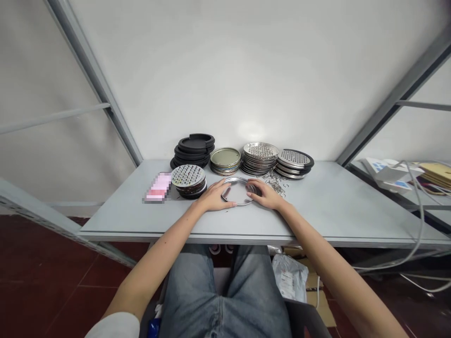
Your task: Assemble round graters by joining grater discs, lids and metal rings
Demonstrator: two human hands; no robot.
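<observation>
In front of me on the grey table lies a shiny round metal plate with a raised rim. My left hand curves around its left side, the thumb stretched along the near edge. On the right side my right hand grips the rim, with its fingers over the far right part and its thumb bent inward. Just left of my left hand stands a stack of perforated metal grater discs. Beyond my right hand lie loose small metal hooks.
Along the wall stand black round trays, olive-topped round lids, a tall stack of grater plates and grater discs with a black rim. A blurred pink phone-like object lies left. Metal posts flank the table; white cables hang right.
</observation>
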